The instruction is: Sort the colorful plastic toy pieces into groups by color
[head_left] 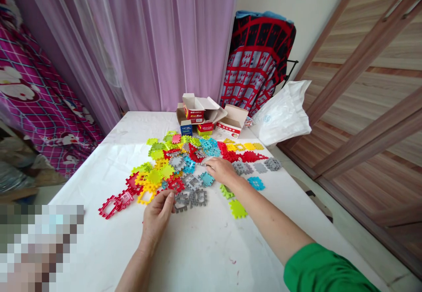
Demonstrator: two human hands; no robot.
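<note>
Two bare hands stretch over the tabletop: the left hand curls its fingers beside gray interlocking plastic tiles at the near edge of a colorful tile heap, the right hand bends into its right side. I can't tell whether either grasps anything. Lime tiles lie near right; opened cardboard boxes stand far.

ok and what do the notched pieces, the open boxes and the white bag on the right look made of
Notched pieces: probably moulded plastic, judging by the solid bright colours and regular teeth. Open boxes: most likely thin card, printed outside, plain and pale on the folded flaps. White bag: seemingly thin plastic, soft and crumpled, though a paper-like material is possible.
</note>
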